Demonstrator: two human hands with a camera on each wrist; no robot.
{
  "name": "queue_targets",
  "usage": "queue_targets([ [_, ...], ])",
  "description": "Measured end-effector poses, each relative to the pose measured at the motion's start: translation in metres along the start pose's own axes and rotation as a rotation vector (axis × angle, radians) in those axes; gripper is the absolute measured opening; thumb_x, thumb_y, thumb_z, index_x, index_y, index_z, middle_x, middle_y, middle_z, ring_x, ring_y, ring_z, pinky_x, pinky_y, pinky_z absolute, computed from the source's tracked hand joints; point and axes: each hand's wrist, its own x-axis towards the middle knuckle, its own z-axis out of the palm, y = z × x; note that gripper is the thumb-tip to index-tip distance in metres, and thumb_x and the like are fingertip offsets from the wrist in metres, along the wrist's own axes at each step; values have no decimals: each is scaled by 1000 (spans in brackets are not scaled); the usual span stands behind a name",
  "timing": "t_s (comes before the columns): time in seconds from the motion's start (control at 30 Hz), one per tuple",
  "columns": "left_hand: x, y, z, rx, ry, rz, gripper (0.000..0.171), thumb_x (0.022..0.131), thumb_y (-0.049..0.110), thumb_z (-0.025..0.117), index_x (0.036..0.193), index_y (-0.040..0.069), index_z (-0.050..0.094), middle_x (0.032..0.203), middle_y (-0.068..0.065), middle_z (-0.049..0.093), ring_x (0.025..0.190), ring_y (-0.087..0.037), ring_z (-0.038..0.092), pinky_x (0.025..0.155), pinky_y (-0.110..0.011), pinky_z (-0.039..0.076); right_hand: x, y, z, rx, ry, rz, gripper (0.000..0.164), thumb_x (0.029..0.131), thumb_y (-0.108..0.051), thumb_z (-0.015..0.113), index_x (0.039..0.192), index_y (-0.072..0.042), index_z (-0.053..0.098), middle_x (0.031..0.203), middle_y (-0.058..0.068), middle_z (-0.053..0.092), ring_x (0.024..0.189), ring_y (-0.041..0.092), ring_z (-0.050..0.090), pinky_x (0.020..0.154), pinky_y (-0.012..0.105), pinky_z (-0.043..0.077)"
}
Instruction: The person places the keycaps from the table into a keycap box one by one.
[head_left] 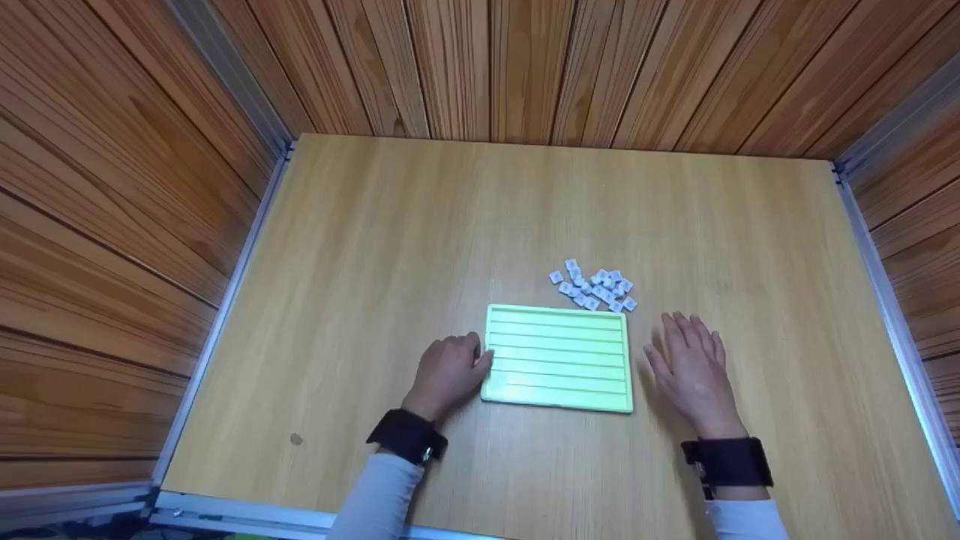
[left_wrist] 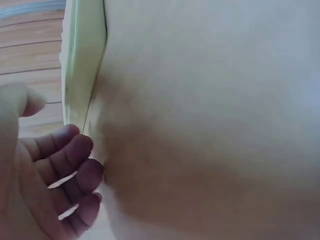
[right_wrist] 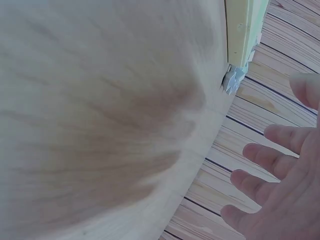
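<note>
A light green ridged tray (head_left: 556,358) lies flat between my hands. At its left edge is my left hand (head_left: 448,373), fingers loosely curled and thumb tip overlapping the rim in the head view. The left wrist view shows a gap between that thumb (left_wrist: 32,104) and the side of the tray (left_wrist: 82,65), with the fingertips close to the tray's side. My right hand (head_left: 697,373) is to the right of the tray, palm down with fingers extended, holding nothing. Just behind the tray, small white tiles (head_left: 600,289) with faint markings lie in a loose pile.
The wooden table (head_left: 360,247) has metal framing (head_left: 217,337) along its sides. Wood-plank walls (head_left: 525,71) stand at the back, left and right. A small dark mark (head_left: 296,439) shows on the tabletop at the front left.
</note>
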Motion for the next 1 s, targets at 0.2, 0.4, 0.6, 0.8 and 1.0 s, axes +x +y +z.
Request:
queue_targets([
  [0.2,1,1,6,57,-30,33,33,96,36,60,73,15,52,59,6,42,57,-14,41,55,-33,37,11,-4,5,6,-20,-8,61,102,-25,57,149,8,37,153,34,35,144,53,24,115,66,14],
  [0.4,2,1,8,94,-74,25,33,96,33,57,70,13,53,61,3,43,61,-18,46,64,-40,44,23,-8,7,-8,-70,-10,62,101,-22,58,150,8,36,152,33,36,143,51,27,116,62,18],
  [0.6,1,4,10,91,-116,-1,35,98,34,53,71,12,58,64,0,50,69,-22,51,71,-42,43,41,-10,6,-29,-88,-39,56,99,-15,59,148,7,41,147,33,43,138,49,37,112,62,29],
  [0.8,4,10,9,79,-157,-37,35,97,35,51,75,11,61,68,-2,56,74,-23,52,74,-44,41,60,-10,5,-38,-53,-87,46,98,-7,60,141,6,50,134,29,55,128,45,50,104,58,41],
  [1.0,5,13,8,52,-178,-75,32,95,34,52,77,9,64,71,-4,60,77,-23,53,78,-47,41,72,-9,13,-25,22,-169,36,93,2,65,127,8,61,116,26,64,110,42,60,90,53,50],
])
